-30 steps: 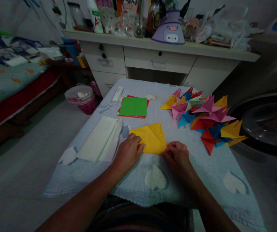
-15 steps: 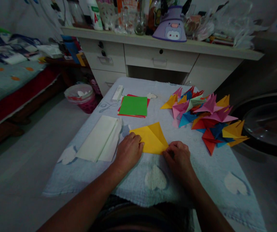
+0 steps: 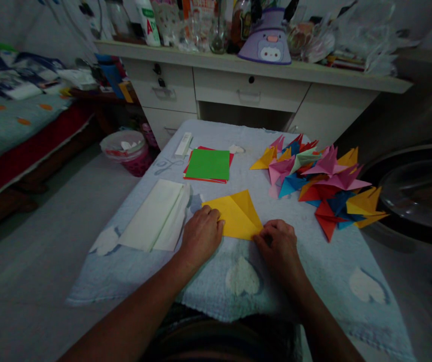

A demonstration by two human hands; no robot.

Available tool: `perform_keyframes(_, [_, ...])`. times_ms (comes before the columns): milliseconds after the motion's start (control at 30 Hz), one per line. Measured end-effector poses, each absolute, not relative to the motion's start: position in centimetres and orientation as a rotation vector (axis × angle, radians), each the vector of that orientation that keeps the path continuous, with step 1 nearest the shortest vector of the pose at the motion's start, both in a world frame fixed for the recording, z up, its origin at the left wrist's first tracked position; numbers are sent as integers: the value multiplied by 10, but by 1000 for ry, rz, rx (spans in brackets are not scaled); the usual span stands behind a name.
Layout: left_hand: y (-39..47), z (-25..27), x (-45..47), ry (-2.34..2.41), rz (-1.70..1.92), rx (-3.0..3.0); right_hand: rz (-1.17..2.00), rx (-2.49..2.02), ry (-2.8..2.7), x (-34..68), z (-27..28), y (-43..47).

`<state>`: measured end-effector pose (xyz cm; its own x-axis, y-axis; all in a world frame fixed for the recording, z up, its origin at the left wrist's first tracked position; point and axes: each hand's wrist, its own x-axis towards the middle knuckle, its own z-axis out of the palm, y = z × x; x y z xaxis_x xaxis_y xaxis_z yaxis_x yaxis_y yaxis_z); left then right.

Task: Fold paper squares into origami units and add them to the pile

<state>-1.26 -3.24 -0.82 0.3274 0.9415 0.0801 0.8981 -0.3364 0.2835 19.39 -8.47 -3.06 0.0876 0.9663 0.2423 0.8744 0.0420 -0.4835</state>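
Note:
A partly folded sheet of yellow origami paper (image 3: 236,213) lies on the cloth-covered table (image 3: 216,281), between my two hands. My left hand (image 3: 203,232) is closed over its left end, thumb and fingers on the paper. The fingers of my right hand (image 3: 277,244) pinch the lower right corner. Beyond the sheet sits a stack of square papers with a green one (image 3: 208,165) on top and red edges showing beneath. Many folded paper cranes (image 3: 327,166) in several colours are heaped at the right.
Folded whitish paper (image 3: 155,216) lies left of my left hand. Farther back is a small white box (image 3: 183,145). A pink bin (image 3: 129,151) stands on the floor at left. A white cabinet (image 3: 253,90) with bottles on top closes off the far side; a round appliance door (image 3: 419,186) is at right.
Almost nothing differs. Both hands keep their places on the yellow paper, and the view has shifted very slightly.

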Motion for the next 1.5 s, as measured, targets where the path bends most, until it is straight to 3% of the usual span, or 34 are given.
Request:
perform_keyframes(767, [-36,-11,-9,1781,436,2299,308,-1921,-1795,191,-23,-84])
perform_keyframes(1500, [-71,-21,-16,1409,351,2830,315,-1939,-1800,192,-24,-85])
